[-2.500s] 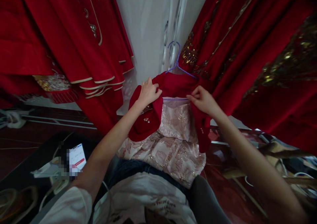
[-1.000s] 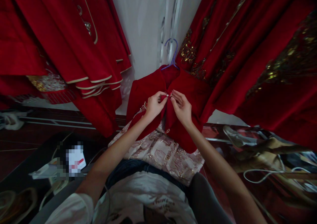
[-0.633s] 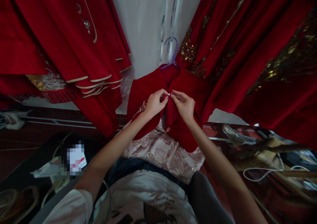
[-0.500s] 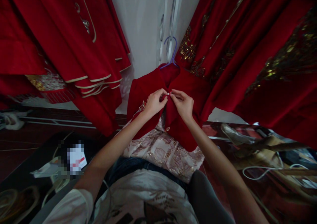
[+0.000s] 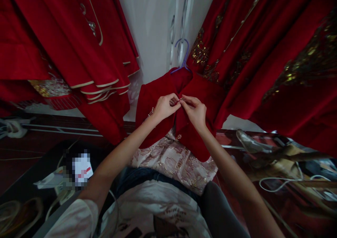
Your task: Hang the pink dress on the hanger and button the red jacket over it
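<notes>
A short red jacket [image 5: 151,92] with beaded trim lies across my lap, its collar on a purple hanger [image 5: 183,63]. My left hand [image 5: 163,108] pinches the jacket's front opening between thumb and fingertips. Right beside it, my right hand [image 5: 196,112] pinches the other front edge, at a small shiny button [image 5: 182,99]. The fingertips of both hands meet there and partly hide the button, so I cannot tell whether it is fastened. A pearly ornament [image 5: 179,137] shows lower on the jacket front. Beneath the jacket spreads a pale pink brocade garment [image 5: 173,155].
Red garments [image 5: 105,66] with pale edging hang at the left, and red ones with gold sequins [image 5: 200,50] at the right. A dark surface at left holds a blurred white and red item [image 5: 82,169]. Shoes [image 5: 251,143] and a white cord [image 5: 273,185] lie at right.
My left thumb and fingers have shifted slightly at the opening, and the button is more covered. The jacket and my right hand stay nearly in place.
</notes>
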Action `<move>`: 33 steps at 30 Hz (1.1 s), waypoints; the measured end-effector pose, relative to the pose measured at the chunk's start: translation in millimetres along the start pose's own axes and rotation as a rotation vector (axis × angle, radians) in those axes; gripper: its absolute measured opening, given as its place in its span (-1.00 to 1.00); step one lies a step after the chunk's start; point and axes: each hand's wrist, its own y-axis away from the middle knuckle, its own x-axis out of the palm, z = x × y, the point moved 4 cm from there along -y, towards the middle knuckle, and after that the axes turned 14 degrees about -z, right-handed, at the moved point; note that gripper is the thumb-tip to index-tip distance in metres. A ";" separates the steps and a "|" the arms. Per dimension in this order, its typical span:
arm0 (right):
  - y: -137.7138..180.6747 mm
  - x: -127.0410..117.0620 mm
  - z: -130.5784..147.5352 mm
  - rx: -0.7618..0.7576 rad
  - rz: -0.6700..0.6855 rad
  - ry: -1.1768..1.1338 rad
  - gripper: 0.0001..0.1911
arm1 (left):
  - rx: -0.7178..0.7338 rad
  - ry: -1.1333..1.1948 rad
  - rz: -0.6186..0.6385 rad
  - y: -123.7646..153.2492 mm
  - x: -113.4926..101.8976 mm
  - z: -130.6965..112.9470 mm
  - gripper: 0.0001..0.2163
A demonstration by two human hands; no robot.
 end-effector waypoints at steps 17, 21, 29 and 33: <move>-12.5 1.6 -24.0 0.158 0.120 -0.146 -0.64 | 0.179 -0.145 0.070 -4.7 2.3 -6.6 -0.94; -13.7 3.3 -28.5 0.185 0.147 -0.169 -0.64 | 0.236 -0.183 0.105 -6.6 2.2 -9.2 -0.94; -13.2 4.0 -33.9 0.196 0.171 -0.201 -0.67 | 0.358 -0.264 0.216 -14.4 6.7 -5.6 -0.92; -17.9 4.1 -38.6 0.193 0.203 -0.191 -0.69 | 0.463 -0.326 0.299 -18.0 8.9 -1.0 -0.91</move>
